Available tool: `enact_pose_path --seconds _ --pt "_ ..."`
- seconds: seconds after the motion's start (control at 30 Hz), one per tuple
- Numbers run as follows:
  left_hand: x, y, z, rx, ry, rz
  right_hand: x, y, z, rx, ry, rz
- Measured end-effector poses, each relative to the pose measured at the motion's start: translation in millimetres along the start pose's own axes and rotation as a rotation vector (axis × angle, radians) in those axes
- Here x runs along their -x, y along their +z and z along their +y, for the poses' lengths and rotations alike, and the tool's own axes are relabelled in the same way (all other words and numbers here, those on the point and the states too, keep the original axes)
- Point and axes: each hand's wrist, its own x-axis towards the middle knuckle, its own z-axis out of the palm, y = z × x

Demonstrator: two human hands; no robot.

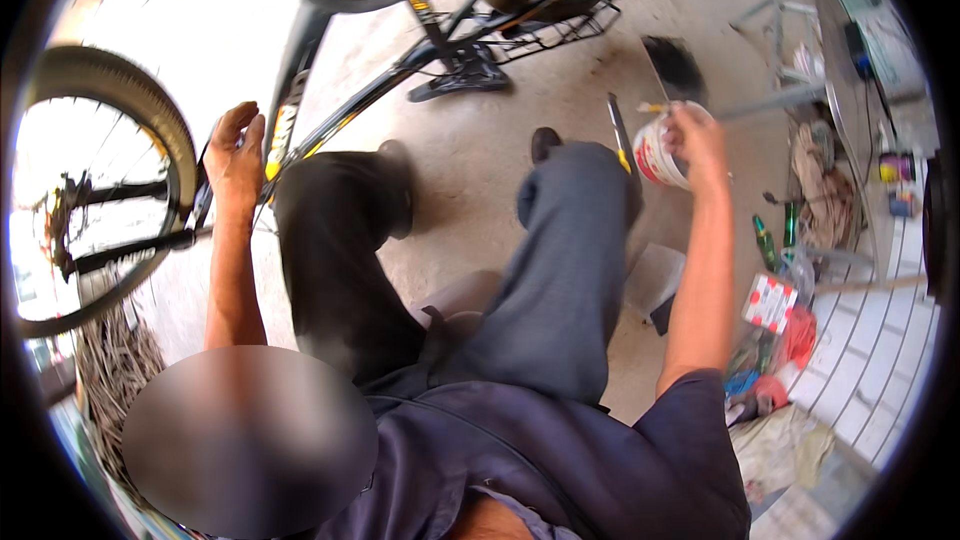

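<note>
My left hand is raised beside the black bicycle frame, with its fingers loosely bent, the thumb apart and nothing visible in it. Over on the right, my right hand is at the mouth of a white bucket with red marks. Its fingers are closed and partly hidden at the bucket's opening; what they hold, if anything, cannot be made out. A small yellowish thing shows at the bucket's rim. The bicycle is tipped over in front of me, its wheel standing at my left.
A long tool with a dark blade and yellow part lies between my knee and the bucket. Beyond are a dark flat piece and a metal-legged table. Green bottles and a red-and-white box lie at right. Bundled sticks are at left.
</note>
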Motion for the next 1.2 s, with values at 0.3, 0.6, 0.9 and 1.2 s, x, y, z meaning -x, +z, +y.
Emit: enact_pose_path --seconds 0.3,0.6,0.9,1.2 --pt "-19.6 62.4 29.5 -0.197 0.068 -0.182 65.0 -14.8 244.2 0.09 0.534 -0.015" --pt "-32.2 55.9 0.5 -0.052 -0.015 -0.253 37.9 35.3 351.2 0.471 0.491 -0.125" --pt "-27.6 54.9 16.2 -0.111 -0.023 -0.28 -8.6 60.5 357.3 0.816 0.333 -0.171" --pt "-42.1 49.0 8.1 -0.179 -0.054 -0.296 -22.7 33.1 366.5 0.8 0.256 -0.067"
